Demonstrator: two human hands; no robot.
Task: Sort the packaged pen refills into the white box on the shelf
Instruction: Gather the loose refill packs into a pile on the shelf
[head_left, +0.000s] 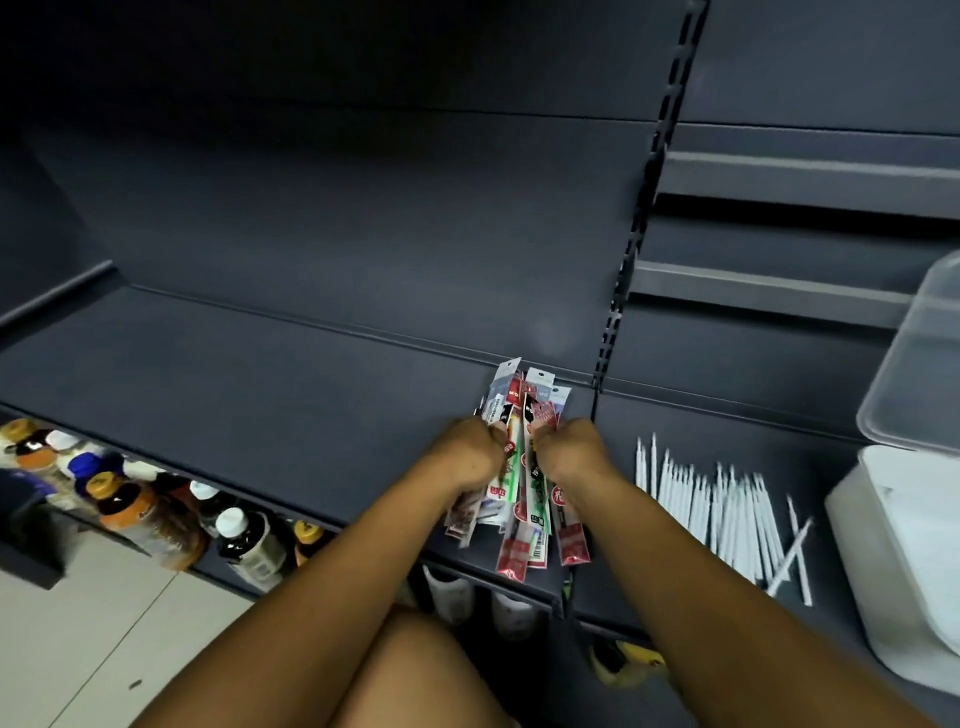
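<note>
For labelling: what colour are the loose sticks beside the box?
The loose sticks are white; head view.

No wording can be read anywhere. The packaged pen refills (535, 519) carry red and white printed labels and a barcode (all too blurred to make out); labels on the bottles (244, 540) are equally illegible.

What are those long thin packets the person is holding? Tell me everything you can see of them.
The packaged pen refills are a fanned bundle of long, narrow, glossy plastic sleeves printed in red, white and green, some with hang holes at the top. The left hand and right hand both grip the bundle around its middle, over the dark shelf. The print is too blurred to read.
</note>
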